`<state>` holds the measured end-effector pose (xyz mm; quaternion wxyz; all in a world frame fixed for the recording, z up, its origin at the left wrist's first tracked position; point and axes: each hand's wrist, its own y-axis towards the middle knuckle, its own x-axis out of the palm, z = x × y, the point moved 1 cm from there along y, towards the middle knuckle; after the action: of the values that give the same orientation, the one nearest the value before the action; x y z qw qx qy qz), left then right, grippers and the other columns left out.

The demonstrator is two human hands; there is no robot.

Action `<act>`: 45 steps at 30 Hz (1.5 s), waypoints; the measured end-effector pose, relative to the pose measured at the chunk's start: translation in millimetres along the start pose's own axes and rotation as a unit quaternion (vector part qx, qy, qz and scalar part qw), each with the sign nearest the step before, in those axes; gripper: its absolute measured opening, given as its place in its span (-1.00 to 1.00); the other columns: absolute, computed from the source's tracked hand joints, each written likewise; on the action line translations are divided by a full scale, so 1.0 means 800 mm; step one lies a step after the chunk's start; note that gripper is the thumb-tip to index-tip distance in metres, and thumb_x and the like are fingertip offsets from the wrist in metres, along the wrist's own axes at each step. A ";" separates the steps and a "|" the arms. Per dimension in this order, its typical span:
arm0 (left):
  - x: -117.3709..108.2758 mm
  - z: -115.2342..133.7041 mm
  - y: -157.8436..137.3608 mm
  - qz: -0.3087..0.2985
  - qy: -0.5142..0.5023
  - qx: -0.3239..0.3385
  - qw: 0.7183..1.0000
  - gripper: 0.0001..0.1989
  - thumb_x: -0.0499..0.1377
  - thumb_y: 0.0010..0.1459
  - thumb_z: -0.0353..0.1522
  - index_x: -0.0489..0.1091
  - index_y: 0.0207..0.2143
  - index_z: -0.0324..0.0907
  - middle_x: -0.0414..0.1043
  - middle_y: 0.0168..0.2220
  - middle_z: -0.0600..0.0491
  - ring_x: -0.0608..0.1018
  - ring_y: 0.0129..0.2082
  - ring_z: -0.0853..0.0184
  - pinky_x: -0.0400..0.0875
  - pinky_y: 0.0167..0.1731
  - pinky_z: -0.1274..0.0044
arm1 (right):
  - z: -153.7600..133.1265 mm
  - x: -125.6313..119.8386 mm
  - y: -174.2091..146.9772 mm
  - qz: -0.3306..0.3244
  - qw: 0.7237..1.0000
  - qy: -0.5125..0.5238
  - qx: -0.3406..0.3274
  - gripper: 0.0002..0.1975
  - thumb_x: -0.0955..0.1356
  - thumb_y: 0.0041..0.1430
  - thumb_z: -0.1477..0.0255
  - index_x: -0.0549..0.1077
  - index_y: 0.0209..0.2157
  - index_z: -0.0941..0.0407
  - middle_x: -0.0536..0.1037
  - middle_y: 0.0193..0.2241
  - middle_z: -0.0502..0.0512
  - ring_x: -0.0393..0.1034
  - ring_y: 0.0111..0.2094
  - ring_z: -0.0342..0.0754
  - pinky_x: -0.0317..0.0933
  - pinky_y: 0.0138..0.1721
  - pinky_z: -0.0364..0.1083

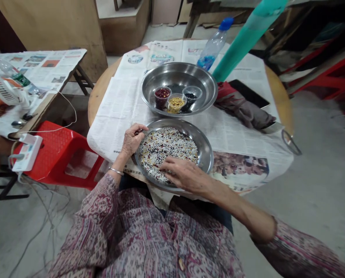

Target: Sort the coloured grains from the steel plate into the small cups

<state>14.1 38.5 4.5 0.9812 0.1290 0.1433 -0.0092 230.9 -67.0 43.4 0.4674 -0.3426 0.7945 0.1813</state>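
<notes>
1. Under the fingertips of my right hand (186, 175) lies the loose mix of white, dark, red and yellow grains (178, 144), spread in a round bed with no long axis; most of it reaches forward from them, away from my body.
2. My right thumb and fingers are bent and drawn close together at the bed's near side; whether a grain is pinched between them, I cannot tell.
3. My left hand (132, 139), loosely curled, rests at the left rim of the shallow round steel dish (206, 156) bearing the mix; I cannot tell how firmly it holds. My right is nearer the grains.
4. Well ahead of my right fingers, past the dish's far rim, a wide round steel basin (203, 81) carries three clear plastic cups: dark red beans (162, 93), yellow grains (176, 102), black beans (191, 95).
</notes>
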 end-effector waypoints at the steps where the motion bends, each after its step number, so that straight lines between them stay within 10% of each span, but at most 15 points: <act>1: 0.000 0.000 0.000 0.000 0.001 0.001 1.000 -0.71 0.10 -0.06 -0.63 0.51 -0.40 -0.13 0.45 -0.40 0.11 0.36 -0.43 0.40 0.31 -0.34 0.51 | -0.002 0.001 -0.002 -0.009 1.000 0.005 -0.011 -0.80 0.29 0.26 0.56 0.51 -0.17 0.07 0.52 -0.21 0.11 0.40 -0.24 -0.06 0.22 -0.24 -0.10; 15: -0.001 0.000 0.000 0.003 0.005 -0.010 1.000 -0.71 0.11 -0.07 -0.62 0.52 -0.39 -0.13 0.41 -0.45 0.13 0.35 -0.45 0.40 0.29 -0.36 0.51 | 0.040 -0.005 0.044 0.172 0.973 -0.085 0.128 -0.70 0.33 0.30 0.29 0.47 0.00 0.10 0.49 -0.09 0.24 0.37 -0.05 0.13 0.30 -0.05 0.06; 30: 0.000 0.000 -0.001 0.000 0.003 -0.004 1.000 -0.71 0.10 -0.04 -0.63 0.51 -0.38 -0.15 0.42 -0.41 0.13 0.35 -0.43 0.41 0.29 -0.34 0.52 | -0.015 0.005 0.067 0.090 0.982 0.158 0.056 -0.80 0.29 0.08 0.63 0.53 -0.35 0.12 0.55 -0.37 0.04 0.37 -0.34 -0.11 0.20 -0.22 -0.12; 36: 0.001 0.000 -0.001 0.003 0.016 0.004 1.000 -0.72 0.10 -0.04 -0.64 0.51 -0.38 -0.17 0.40 -0.42 0.14 0.34 -0.44 0.43 0.27 -0.35 0.54 | -0.029 0.020 0.058 0.023 1.000 -0.002 -0.002 -0.82 0.27 0.20 0.63 0.49 -0.29 0.15 0.51 -0.28 0.13 0.33 -0.28 -0.09 0.16 -0.26 -0.13; 45: 0.001 0.001 0.000 0.003 0.012 0.001 1.000 -0.70 0.10 -0.05 -0.65 0.51 -0.39 -0.16 0.45 -0.40 0.13 0.35 -0.44 0.41 0.30 -0.34 0.53 | 0.033 -0.020 0.034 0.138 0.958 -0.189 0.165 -0.77 0.26 0.23 0.57 0.52 -0.18 0.12 0.52 -0.08 0.24 0.32 -0.05 0.09 0.22 -0.28 -0.05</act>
<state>14.9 38.3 5.0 0.9793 0.1305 0.1547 -0.0046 233.1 -26.2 43.7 0.6296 -0.1068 0.7500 0.1724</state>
